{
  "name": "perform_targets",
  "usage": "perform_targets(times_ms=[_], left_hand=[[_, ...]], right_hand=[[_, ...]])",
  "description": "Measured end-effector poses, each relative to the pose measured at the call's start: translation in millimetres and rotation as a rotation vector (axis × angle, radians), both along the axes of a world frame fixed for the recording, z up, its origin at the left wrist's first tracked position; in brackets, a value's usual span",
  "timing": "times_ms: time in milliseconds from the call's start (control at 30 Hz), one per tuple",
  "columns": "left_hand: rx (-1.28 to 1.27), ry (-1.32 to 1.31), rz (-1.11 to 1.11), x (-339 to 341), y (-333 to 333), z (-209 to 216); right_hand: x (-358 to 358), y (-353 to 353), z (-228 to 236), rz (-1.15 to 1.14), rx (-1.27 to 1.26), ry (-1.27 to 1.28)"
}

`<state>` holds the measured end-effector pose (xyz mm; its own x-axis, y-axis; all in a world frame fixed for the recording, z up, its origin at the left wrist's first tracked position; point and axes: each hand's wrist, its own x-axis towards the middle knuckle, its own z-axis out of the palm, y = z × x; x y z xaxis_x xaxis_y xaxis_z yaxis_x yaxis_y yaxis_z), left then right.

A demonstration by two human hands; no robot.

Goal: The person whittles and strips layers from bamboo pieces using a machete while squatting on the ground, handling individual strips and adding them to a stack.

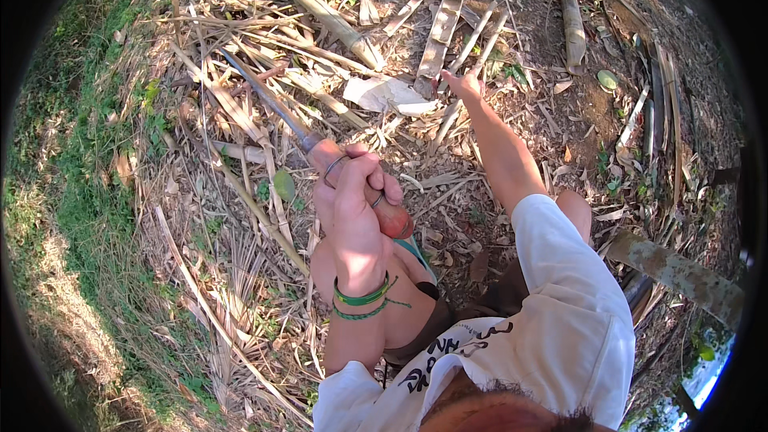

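Observation:
My left hand is closed around the orange-brown wooden handle of a machete. Metal rings circle this handle, and the long narrow blade points away to the far left over dry stalks. My right arm stretches forward, and my right hand is low over the litter with thumb and fingers apart. Beneath and beside it run thin split bamboo sticks; whether the fingers touch one is unclear. Just left of that hand lie a split bamboo trough and a pale, papery sheath piece.
A thick bamboo pole lies among the dry stalks at the far left. Another bamboo length rests at the far right. Nearer on the right is a mottled log. Green grass borders the left side.

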<state>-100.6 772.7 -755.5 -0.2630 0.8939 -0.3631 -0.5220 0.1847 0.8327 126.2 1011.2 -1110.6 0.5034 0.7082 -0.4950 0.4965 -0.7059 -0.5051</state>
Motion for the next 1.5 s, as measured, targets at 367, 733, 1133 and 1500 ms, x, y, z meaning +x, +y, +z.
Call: perform_targets(times_ms=[367,733,1133,1500], left_hand=[[-0.091,-0.301,-0.133,-28,138,-61],[-0.071,-0.260,-0.006,-38,205,-107],[0.022,0.043,0.236,-91,224,-143],[0.036,0.416,0.486,-143,168,-114]], right_hand=[[-112,84,-19,-0.177,-0.237,-0.402],[-50,52,-26,-0.280,-0.038,-0.261],[-178,94,125,-0.064,0.703,0.640],[-233,198,127,0.081,0.797,0.673]])
